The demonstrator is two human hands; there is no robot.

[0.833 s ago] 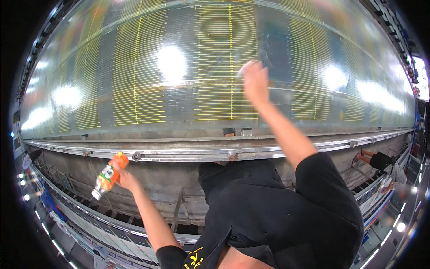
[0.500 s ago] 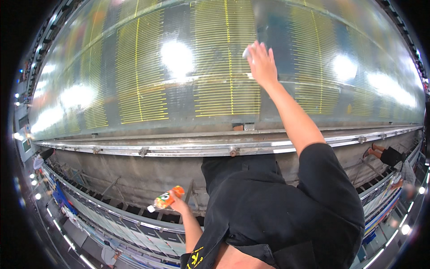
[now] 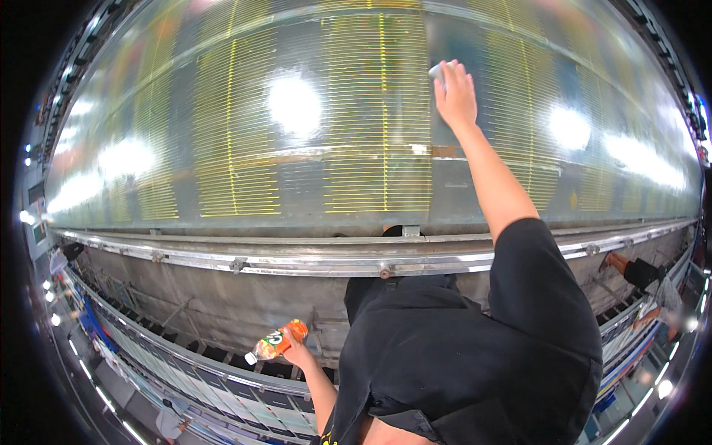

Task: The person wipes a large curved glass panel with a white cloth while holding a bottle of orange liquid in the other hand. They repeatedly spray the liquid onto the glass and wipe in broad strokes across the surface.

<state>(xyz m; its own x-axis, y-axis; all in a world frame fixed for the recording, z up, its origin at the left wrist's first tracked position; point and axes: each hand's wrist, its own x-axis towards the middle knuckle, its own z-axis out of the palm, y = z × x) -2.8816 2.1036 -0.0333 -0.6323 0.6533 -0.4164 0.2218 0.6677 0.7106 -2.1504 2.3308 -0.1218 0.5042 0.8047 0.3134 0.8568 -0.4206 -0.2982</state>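
My right hand [image 3: 458, 100] reaches far over a large, glossy sheet [image 3: 297, 185] printed with bands of yellow lines. A small white wad, like cloth or tissue [image 3: 437, 70], shows at its fingertips, pressed against the sheet; most of it is hidden under the fingers. The hand is on a plain dark strip between two yellow-lined bands. Low at the left, my left hand [image 3: 298, 351] grips an orange-labelled plastic bottle [image 3: 276, 341] round its body. The bottle is tilted, its white cap pointing to the lower left, away from the sheet.
A metal rail [image 3: 311, 263] with bolts runs along the sheet's near edge, close to my body. Behind me stands another long railed bench [image 3: 215, 378]. Other people [image 3: 649, 278] are at the far right, and more at the left. Bright lamp reflections [image 3: 294, 104] lie on the sheet.
My right hand has slid to the right across the sheet with the white wad, from the yellow-lined band's edge onto the dark strip. The left hand still holds the bottle, nearly unmoved.
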